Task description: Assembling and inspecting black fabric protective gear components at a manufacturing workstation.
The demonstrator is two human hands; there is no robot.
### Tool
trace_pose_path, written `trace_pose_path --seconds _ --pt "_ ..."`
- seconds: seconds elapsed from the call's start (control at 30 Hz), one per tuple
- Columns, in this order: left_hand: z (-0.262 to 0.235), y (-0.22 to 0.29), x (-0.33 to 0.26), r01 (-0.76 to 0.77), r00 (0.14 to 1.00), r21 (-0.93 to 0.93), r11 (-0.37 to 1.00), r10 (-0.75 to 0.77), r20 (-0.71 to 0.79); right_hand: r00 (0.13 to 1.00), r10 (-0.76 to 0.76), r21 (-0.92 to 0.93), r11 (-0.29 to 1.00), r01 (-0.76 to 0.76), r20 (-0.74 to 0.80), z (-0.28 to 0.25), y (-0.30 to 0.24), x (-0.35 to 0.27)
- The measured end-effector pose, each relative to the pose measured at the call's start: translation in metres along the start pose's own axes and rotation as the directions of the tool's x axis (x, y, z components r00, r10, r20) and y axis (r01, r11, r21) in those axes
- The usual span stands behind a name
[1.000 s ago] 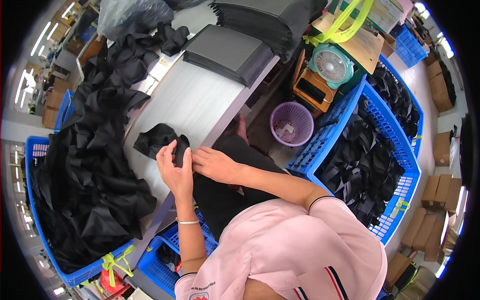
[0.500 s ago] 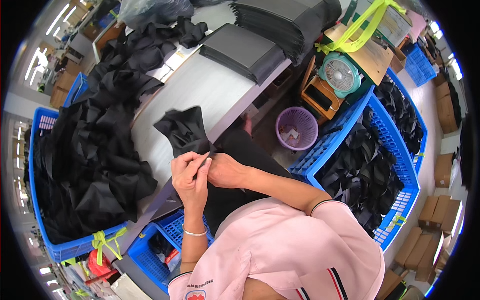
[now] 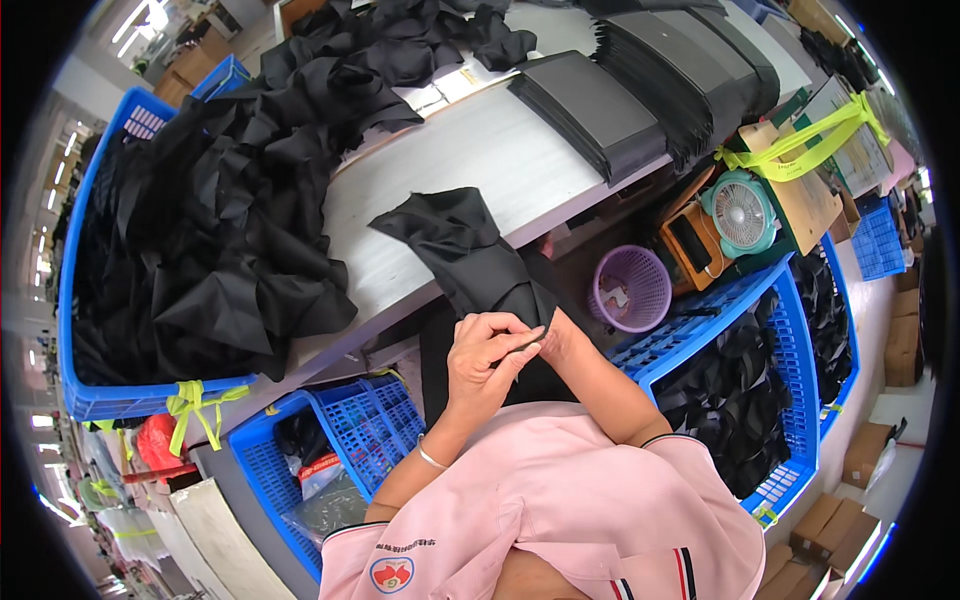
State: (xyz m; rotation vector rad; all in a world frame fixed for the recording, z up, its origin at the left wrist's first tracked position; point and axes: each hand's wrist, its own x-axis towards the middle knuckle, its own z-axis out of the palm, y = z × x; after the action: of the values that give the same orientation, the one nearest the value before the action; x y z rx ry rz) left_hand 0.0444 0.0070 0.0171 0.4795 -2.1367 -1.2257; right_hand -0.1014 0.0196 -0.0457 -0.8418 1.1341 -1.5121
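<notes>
A black fabric piece (image 3: 465, 250) stretches from the white table (image 3: 480, 160) down toward my lap. My left hand (image 3: 485, 358) pinches its near end, fingers curled around the edge. My right hand (image 3: 562, 335) grips the same end from the other side, partly hidden behind the cloth. Both hands touch each other just off the table's near edge. A silver bracelet sits on my left wrist.
A big heap of black fabric (image 3: 210, 220) fills a blue crate (image 3: 120, 400) at left. Stacked dark grey flat pieces (image 3: 620, 90) lie on the table's far end. A purple basket (image 3: 630, 290), a small fan (image 3: 742, 212) and blue crates (image 3: 770, 380) with black pieces stand at right.
The fabric piece has been pulled off the table toward my body, and both hands drew back with it to the table's near edge.
</notes>
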Motion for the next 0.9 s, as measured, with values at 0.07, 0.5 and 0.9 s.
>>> trace_pose_path --seconds 0.07,0.5,0.9 --pt "-0.001 -0.006 0.001 0.003 1.000 -0.036 0.999 -0.002 0.010 0.998 -0.042 -0.082 0.996 0.039 -0.040 0.009 0.003 -0.007" --pt "0.042 -0.012 -0.031 0.154 0.945 -0.311 0.938 -0.049 0.322 0.903 -0.382 -0.573 0.793 0.209 -0.199 -0.027 -0.019 -0.025" --pt "0.020 -0.028 0.048 0.203 0.972 -0.064 0.977 -0.209 -0.109 0.883 -0.382 -0.616 0.774 0.146 -0.272 -0.030 -0.049 -0.047"
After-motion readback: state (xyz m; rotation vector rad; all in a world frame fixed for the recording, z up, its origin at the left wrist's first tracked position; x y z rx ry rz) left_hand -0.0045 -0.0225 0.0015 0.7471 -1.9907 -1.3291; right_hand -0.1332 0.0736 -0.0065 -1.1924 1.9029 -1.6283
